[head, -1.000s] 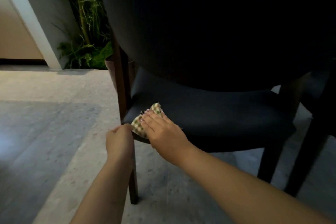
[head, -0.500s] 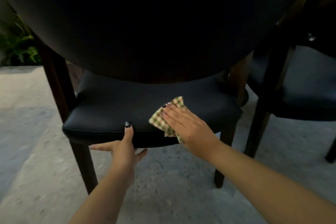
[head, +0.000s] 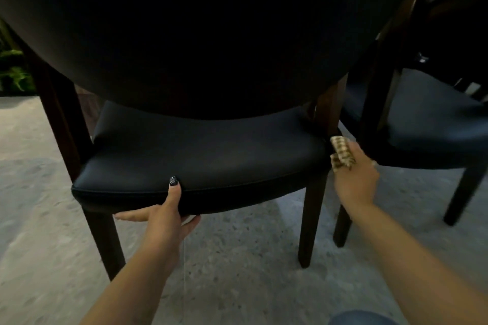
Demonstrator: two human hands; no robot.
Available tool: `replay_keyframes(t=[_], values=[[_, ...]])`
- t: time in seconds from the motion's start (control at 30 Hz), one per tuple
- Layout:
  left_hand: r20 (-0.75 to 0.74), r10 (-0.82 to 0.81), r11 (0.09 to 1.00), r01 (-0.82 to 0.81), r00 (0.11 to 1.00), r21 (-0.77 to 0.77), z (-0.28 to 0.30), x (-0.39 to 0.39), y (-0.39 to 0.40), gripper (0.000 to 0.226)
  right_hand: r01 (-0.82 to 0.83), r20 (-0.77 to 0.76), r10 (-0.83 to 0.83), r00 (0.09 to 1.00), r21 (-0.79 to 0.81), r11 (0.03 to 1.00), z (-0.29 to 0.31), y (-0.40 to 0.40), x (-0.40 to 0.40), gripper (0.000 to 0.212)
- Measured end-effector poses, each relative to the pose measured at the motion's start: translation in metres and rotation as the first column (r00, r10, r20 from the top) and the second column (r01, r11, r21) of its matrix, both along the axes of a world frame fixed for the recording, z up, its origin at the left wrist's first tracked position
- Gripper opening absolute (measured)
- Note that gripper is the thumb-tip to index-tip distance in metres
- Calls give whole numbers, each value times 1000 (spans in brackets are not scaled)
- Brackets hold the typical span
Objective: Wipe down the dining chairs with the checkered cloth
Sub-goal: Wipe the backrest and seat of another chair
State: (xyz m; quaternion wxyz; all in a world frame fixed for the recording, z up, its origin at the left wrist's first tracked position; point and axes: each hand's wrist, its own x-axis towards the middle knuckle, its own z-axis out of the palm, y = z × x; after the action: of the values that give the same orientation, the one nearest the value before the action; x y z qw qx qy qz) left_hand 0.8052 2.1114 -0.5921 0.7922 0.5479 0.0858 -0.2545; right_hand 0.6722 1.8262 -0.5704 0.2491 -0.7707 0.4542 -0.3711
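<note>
The left hand (head: 166,215) grips the front edge of the black dining chair (head: 200,155), thumb on top. The right hand (head: 353,179) holds the checkered cloth (head: 340,152) at the seat's right corner.

No text, label, brand, number or sign is showing legibly anywhere; the thumbnail (head: 173,181) is carrying a small pale cross-like mark, too blurred to be reading as lettering.
</note>
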Motion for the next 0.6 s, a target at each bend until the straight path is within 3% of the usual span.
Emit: replay_keyframes(t=[0.13,0.23,0.33,0.5,0.6], values=[[15,25,999,-25,1000,22,6,-3,-1,67,118,194,-205,959,384,916,-17,23,35,56],[10,94,995,-94,996,32,12,-3,2,99,151,267,-322,909,508,848,-22,24,38,48],[-1,132,990,-131,991,46,16,-4,6,112,132,239,-343,908,614,778,-18,19,29,30],[-6,132,990,-132,991,46,16,-9,10,106,14,267,-380,885,802,597,-4,36,24,13],[-39,150,987,-147,988,60,20,-9,16,94,-131,311,-352,883,883,450,1,81,26,14]])
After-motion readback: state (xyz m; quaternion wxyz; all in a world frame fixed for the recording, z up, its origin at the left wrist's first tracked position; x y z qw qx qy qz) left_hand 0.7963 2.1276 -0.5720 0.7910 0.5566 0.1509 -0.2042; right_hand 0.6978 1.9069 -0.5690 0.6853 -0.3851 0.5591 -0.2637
